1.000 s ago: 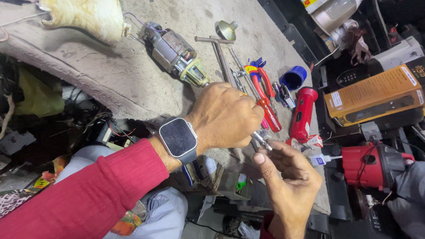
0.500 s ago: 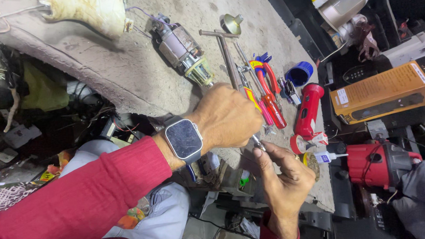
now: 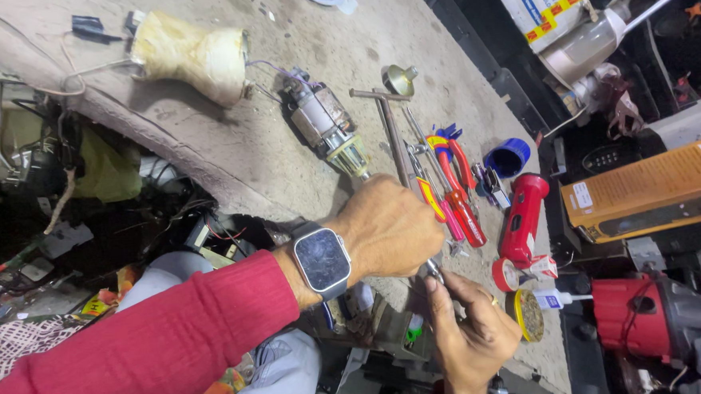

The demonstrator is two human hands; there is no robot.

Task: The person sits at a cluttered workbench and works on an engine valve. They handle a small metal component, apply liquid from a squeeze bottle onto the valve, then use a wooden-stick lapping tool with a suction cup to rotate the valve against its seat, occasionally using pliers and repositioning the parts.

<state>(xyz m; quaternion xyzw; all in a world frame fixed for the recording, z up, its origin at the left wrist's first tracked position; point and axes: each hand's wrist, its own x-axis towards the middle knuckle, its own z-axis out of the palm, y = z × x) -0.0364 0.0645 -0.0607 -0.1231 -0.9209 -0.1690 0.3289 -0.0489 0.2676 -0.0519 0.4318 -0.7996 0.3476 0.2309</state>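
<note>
A: Far left of frame? 
B: Tangle of wires and clutter [image 3: 37,157] under the worktop [image 3: 228,155] edge. Red sleeve [image 3: 135,352] rising from lower left.

A: Upper left? 
B: Cream-coloured bulbous housing [image 3: 191,57] lying on its side on the worktop, thin wires trailing off it.

A: Centre? 
B: Motor armature [image 3: 327,130] with copper windings, lying slanted, just right of the housing. Smartwatch [image 3: 322,258] on the wrist, dark square face up. Left hand [image 3: 388,231] clenched, knuckles up, closed on a small metal part [image 3: 434,271] at centre frame; only a tip showing under the fingers.

A: Right hand? 
B: Right hand [image 3: 470,335] at lower centre, palm up, thumb and fingers pinching the same small metal part from below. Touching the left hand there. Can't tell what the part is.

A: Right of the hands? 
B: Row of tools: T-handle wrench [image 3: 391,127], red-handled pliers [image 3: 458,195], blue cap [image 3: 508,157], red torch [image 3: 524,220], tape roll [image 3: 505,275], round tin [image 3: 529,315].

A: Far right? 
B: Orange box [image 3: 654,193] off the worktop, red power tool [image 3: 653,317] below it at lower right.
</note>
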